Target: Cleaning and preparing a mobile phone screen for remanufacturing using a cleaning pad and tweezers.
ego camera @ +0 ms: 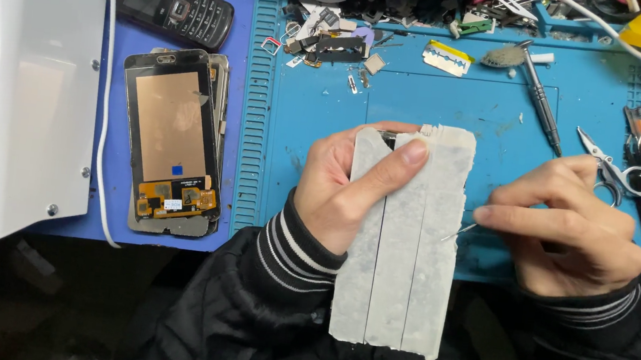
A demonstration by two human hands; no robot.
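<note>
My left hand (347, 191) grips a flat phone-sized panel (401, 244) covered with strips of whitish tape, thumb across its upper front. It stands tilted over the front edge of the blue work mat (439, 105). My right hand (562, 225) is just right of the panel, fingers pinched on a thin metal tool (459, 233) whose tip points at the panel's right edge.
A dismantled phone screen with a copper back (173, 137) lies left, a black keypad phone (174, 6) above it. A white device (18, 77) fills the far left. A razor blade (446, 57), a screwdriver (541, 100), small scissors (614, 167) and loose parts lie on the mat.
</note>
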